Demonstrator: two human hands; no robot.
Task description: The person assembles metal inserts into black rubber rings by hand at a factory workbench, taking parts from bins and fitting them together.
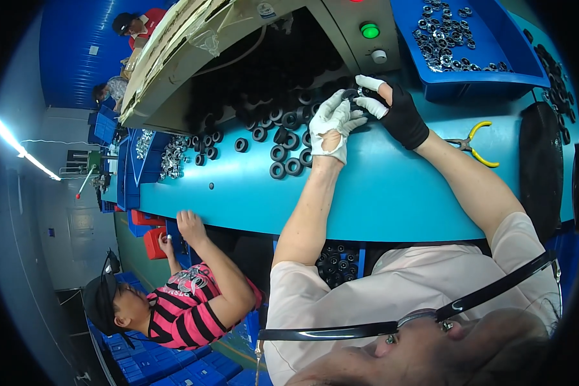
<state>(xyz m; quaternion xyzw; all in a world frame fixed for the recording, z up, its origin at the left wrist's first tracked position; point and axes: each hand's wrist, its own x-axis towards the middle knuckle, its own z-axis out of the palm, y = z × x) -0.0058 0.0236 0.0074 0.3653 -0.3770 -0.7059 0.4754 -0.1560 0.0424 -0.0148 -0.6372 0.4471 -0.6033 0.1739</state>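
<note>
We find both hands raised over the far side of the blue worktable point(392, 193), meeting on a single black ring point(353, 95) held just in front of the heap of black rings point(283, 138) that spills from the machine opening. The left hand point(332, 123), in a white glove, has its fingers bunched together and closed on the near side of the ring. The right hand point(400, 114), in a black glove with white tips, pinches the far side between thumb and forefinger, the other fingers curled. We cannot tell whether a small metal part sits between the fingertips. We judge the step in hand to be the working of one ring by both hands, picked clear of the heap. In our judgement the next move calls for a steady two-sided pinch and close alignment at the fingertips. A blue bin of metal rings point(450, 35) stands beyond the right hand, and yellow-handled pliers point(475, 145) lie beside the right forearm, untouched. A co-worker point(186, 302) works at the table's left end.
</note>
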